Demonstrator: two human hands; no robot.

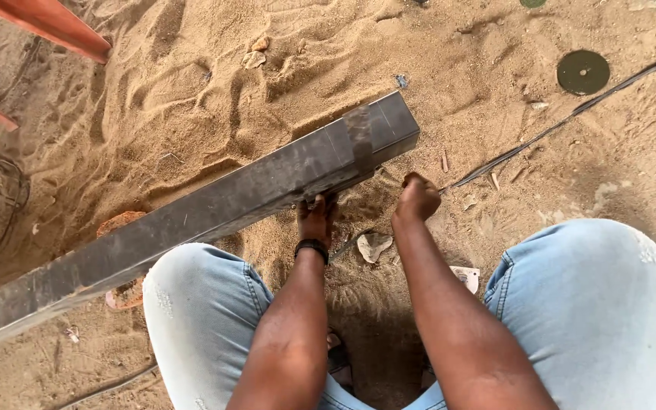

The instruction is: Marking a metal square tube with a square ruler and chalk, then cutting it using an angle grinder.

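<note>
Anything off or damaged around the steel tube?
Nothing damaged. The square steel tube lies aslant over sand, left hand under its near edge. A loose grinding disc and a cable lie in the sand.

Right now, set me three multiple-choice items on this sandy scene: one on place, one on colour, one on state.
1. Where does the dark round disc lie?
A. top right, on the sand
B. under the beam
C. on a knee

2. What colour is the wristband on the left hand?
A. white
B. black
C. red

3. How is the right hand?
A. flat, open
B. closed in a fist
C. out of view

A: it lies beside the cable.
B: a black band at the wrist.
B: fingers curled beside the metal beam.
</note>
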